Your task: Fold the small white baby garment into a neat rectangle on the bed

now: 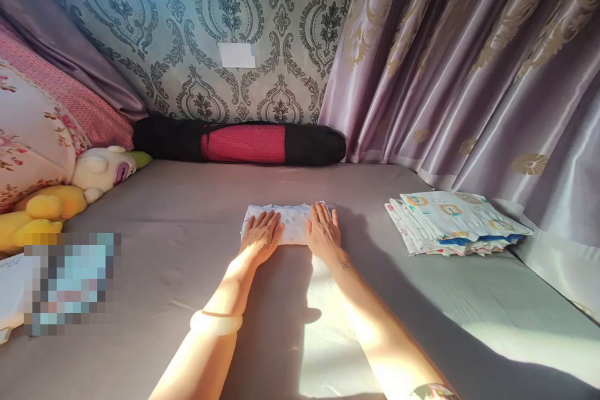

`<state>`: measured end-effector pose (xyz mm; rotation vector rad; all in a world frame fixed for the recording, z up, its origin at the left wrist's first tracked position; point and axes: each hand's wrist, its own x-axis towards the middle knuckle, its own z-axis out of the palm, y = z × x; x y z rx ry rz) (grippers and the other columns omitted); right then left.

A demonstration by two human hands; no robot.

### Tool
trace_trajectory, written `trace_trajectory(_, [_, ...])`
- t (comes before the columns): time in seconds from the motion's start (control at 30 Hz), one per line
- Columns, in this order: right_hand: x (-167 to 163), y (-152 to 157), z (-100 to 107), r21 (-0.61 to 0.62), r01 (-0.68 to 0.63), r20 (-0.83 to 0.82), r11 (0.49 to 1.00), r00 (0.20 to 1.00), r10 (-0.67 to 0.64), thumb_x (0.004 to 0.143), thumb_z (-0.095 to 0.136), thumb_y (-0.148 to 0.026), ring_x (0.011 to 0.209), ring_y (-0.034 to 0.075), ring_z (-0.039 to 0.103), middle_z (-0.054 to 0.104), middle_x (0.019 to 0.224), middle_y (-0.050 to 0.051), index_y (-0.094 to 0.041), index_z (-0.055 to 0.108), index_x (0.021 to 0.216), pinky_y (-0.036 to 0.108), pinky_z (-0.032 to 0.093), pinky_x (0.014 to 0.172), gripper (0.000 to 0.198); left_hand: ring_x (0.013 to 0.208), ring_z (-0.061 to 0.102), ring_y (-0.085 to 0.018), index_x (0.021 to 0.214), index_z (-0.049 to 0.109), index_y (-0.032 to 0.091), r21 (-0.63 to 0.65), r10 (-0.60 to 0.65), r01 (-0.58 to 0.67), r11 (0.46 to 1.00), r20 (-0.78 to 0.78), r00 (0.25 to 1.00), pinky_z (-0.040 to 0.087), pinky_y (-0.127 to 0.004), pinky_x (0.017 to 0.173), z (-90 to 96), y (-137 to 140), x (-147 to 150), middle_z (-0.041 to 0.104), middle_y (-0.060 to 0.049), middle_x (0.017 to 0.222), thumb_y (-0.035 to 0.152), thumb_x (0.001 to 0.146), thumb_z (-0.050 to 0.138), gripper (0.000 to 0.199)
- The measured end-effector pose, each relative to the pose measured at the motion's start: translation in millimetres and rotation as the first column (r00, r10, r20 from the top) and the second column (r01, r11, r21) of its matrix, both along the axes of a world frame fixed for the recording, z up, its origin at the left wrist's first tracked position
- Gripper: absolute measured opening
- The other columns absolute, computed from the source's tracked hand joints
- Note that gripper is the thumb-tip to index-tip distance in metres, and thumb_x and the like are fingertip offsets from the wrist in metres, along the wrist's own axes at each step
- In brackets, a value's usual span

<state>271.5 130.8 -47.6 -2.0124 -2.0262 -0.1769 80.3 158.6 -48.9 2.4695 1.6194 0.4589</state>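
A small folded white cloth (293, 220) with a faint print lies flat on the grey bed sheet (187, 225) in front of me. My left hand (260, 234) rests palm down on its left part, fingers spread. My right hand (323, 230) presses flat on its right part, fingers apart. Neither hand grips the cloth. A stack of folded printed cloths (454, 222) sits to the right, well apart from my right hand.
A black and red rolled bag (241, 140) lies along the patterned wall. Soft toys (70, 190) and floral pillows (32, 131) sit at the left. Purple curtains (469, 62) hang at the right. A blurred patch (70, 281) covers something at the lower left.
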Motion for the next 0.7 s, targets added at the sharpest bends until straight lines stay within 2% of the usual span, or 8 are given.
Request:
trace_trajectory(0.2, [1.3,0.5,-0.4,-0.012,0.019,0.027,1.0,0.999,-0.018,0.104,0.033,-0.026,0.144,0.027,0.019,0.027,0.154,0.016,-0.005,0.039,0.148,0.05,0.011,0.119,0.049,0.142,0.038,-0.028,0.141,0.051,0.023,0.004,0.009,-0.009,1.0,0.018,1.0,0.027,-0.052,0.116,0.4,-0.3,0.0,0.047,-0.008,0.15,0.04,0.1,0.03,0.049])
trace_trajectory(0.43, [-0.9,-0.6,1.3,-0.141,0.049,0.005,0.989,0.999,-0.049,0.106,0.033,-0.029,0.144,0.027,0.021,0.025,0.155,0.015,-0.005,0.038,0.149,0.047,0.02,0.117,0.05,0.143,0.035,-0.029,0.145,0.046,0.019,0.013,0.029,-0.028,1.0,-0.088,0.996,0.027,-0.051,0.117,2.3,-1.6,1.8,0.044,-0.009,0.152,0.041,0.101,0.025,0.053])
trace_trajectory(0.7, [0.8,1.4,-3.0,-0.131,0.037,-0.016,0.991,0.999,-0.04,0.106,0.034,-0.03,0.143,0.029,0.022,0.027,0.155,0.016,-0.004,0.038,0.149,0.046,0.022,0.116,0.05,0.143,0.035,-0.028,0.145,0.045,0.016,0.033,0.08,-0.075,0.997,-0.176,0.981,0.028,-0.048,0.116,1.7,-1.1,6.2,0.041,-0.013,0.153,0.039,0.101,0.028,0.053])
